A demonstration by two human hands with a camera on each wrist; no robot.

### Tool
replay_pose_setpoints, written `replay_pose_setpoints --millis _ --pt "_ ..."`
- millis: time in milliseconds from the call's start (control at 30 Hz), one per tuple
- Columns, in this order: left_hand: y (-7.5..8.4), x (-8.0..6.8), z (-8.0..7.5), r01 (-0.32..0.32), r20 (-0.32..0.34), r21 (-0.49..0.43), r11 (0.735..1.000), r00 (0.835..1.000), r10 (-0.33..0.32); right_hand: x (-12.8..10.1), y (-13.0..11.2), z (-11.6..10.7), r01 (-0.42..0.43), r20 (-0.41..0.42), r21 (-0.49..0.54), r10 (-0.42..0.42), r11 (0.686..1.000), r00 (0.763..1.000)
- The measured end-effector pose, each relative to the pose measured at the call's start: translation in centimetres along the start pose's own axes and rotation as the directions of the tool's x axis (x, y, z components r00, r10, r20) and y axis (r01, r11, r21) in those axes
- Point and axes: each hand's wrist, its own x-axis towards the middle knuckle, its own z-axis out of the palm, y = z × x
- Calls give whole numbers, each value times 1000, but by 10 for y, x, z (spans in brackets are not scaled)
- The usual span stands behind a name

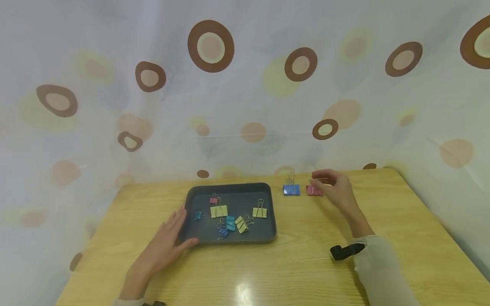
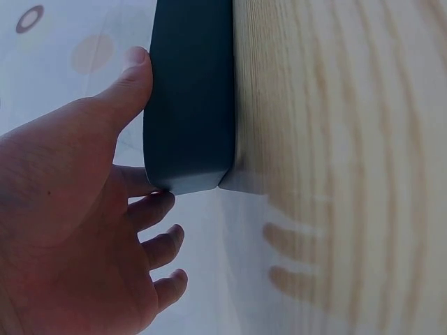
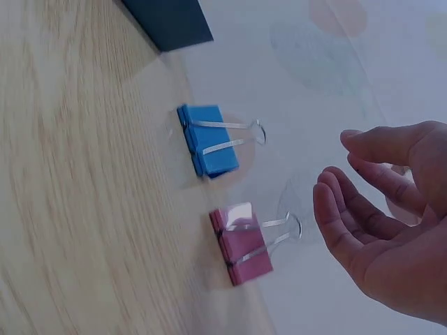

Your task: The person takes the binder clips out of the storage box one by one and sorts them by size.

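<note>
My left hand (image 1: 163, 243) rests against the left end of the dark grey tray (image 1: 241, 196), its fingers along the outer side and its thumb by the near edge. In the left wrist view, the fingers touch the tray's corner without curling round it. On the table to the right of the tray stand a blue binder clip (image 1: 291, 190) and a pink binder clip (image 3: 243, 244), side by side with their wire handles up. Just beyond the pink clip's handles is my right hand (image 3: 391, 216), its fingers loosely bent, thumb apart from them, nothing between.
Inside the tray lie several smaller clips: yellow ones (image 1: 219, 211), a teal one (image 1: 230, 223), a small pink one (image 1: 213, 200) and dark blue ones (image 1: 223, 232). A patterned cloth (image 1: 237, 106) hangs behind the wooden table (image 1: 291, 272).
</note>
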Motion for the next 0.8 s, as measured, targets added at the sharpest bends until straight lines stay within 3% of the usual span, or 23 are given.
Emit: replay_pose_setpoints --millis 200,533,800 --pt "0 0 0 -1 11 6 1000 1000 1 -4 -18 21 13 79 101 -21 995 997" --pt "-1 -3 -2 -3 19 1 1000 1000 3 -14 -33 72 67 162 154 -92 986 983" --pt "-3 0 -2 -15 13 7 1000 1000 14 -19 -48 109 71 271 160 -113 984 956"
